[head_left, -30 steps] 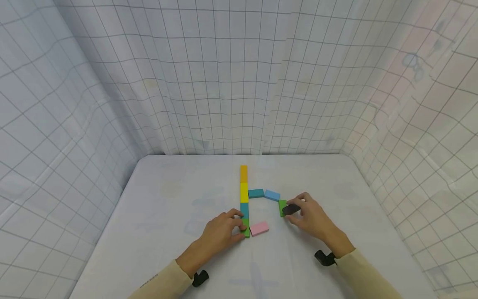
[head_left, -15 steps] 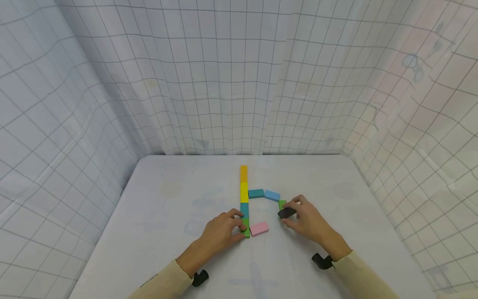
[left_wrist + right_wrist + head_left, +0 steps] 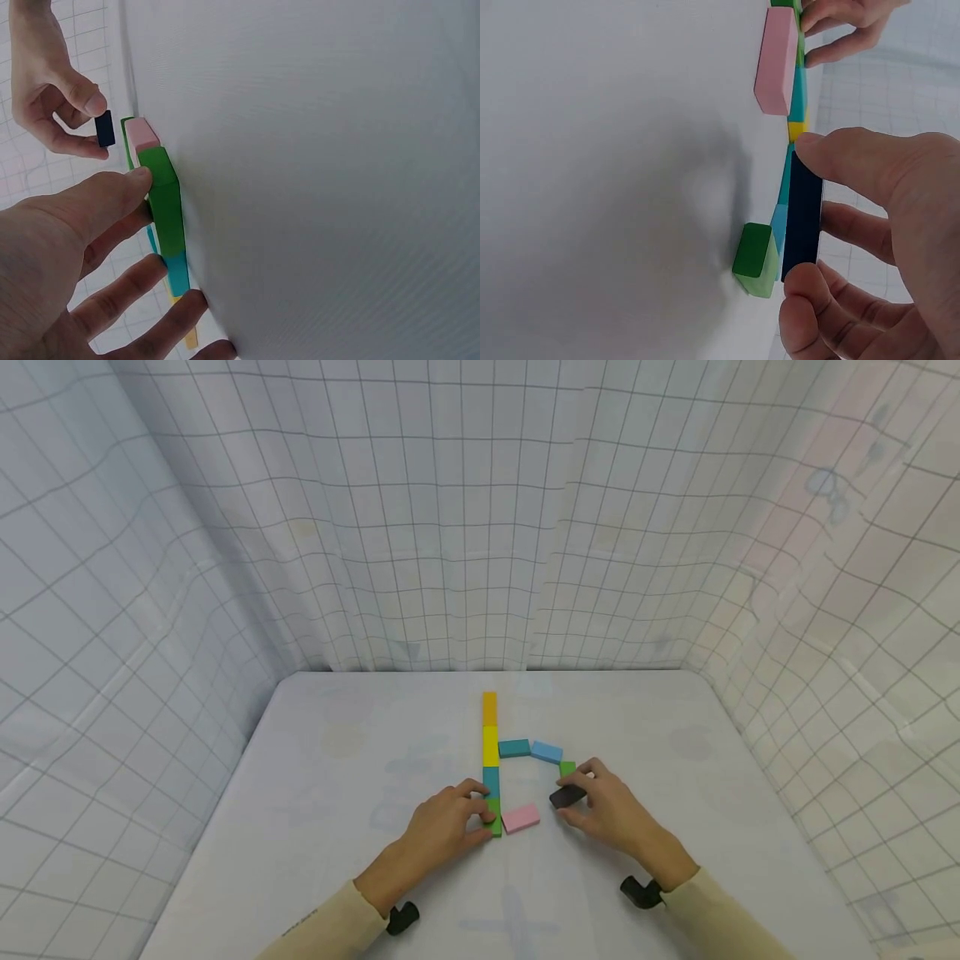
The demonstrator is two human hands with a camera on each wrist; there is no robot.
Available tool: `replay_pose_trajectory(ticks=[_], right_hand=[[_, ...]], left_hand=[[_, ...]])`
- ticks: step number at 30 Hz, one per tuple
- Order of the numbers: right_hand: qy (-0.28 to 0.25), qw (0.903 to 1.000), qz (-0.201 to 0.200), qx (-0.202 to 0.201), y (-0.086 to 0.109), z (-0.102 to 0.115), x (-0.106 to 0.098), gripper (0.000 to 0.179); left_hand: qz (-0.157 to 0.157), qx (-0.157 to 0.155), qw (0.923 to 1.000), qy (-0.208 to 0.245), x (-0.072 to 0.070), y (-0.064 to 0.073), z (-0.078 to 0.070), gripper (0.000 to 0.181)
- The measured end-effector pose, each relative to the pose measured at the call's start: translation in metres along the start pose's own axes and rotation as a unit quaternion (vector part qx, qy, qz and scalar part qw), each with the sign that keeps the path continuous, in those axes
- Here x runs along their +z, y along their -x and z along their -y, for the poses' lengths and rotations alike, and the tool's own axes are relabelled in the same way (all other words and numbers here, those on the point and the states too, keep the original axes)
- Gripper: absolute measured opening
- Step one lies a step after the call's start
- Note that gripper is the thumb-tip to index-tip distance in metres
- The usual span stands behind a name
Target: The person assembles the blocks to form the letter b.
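Note:
My right hand (image 3: 611, 810) pinches a black block (image 3: 802, 214) by its ends between thumb and fingers, above the table. In the head view, the black block (image 3: 567, 797) hangs between a partly hidden green block (image 3: 567, 768) and a pink block (image 3: 521, 818). My left hand (image 3: 447, 827) rests at the near end of a straight column, its thumb and fingers touching the nearer green block (image 3: 165, 199) and the teal block (image 3: 177, 274) beyond it. Further up the column lie a yellow block (image 3: 491, 747) and an orange block (image 3: 490, 708).
A dark teal block (image 3: 514, 748) and a light blue block (image 3: 547, 752) curve rightward from the column. All lie on a white-covered table (image 3: 337, 760). Grid-patterned curtains (image 3: 480, 527) stand behind it and at both sides.
My right hand has moved the black block down and left, from over the right green block towards the pink one. My left hand has stayed in place.

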State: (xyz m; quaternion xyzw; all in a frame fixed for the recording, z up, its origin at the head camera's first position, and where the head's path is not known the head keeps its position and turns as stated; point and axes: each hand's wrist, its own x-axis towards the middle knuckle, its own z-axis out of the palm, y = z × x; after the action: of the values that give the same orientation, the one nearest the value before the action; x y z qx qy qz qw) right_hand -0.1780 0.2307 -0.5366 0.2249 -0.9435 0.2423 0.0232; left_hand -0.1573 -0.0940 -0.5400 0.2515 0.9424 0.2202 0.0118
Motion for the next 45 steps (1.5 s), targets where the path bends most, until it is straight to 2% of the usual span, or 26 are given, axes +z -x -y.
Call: replay_pose_trajectory(ticks=[20, 45], right_hand=[[-0.007, 0.9992, 0.033, 0.023, -0.001, 0.012, 0.007, 0.044], [0.0, 0.9994, 0.033, 0.01, 0.001, 0.01, 0.018, 0.043]], left_hand=[[0.004, -0.002, 1.0, 0.0, -0.001, 0.0, 0.0, 0.011], [0.006, -0.001, 1.0, -0.004, -0.003, -0.001, -0.003, 0.011]])
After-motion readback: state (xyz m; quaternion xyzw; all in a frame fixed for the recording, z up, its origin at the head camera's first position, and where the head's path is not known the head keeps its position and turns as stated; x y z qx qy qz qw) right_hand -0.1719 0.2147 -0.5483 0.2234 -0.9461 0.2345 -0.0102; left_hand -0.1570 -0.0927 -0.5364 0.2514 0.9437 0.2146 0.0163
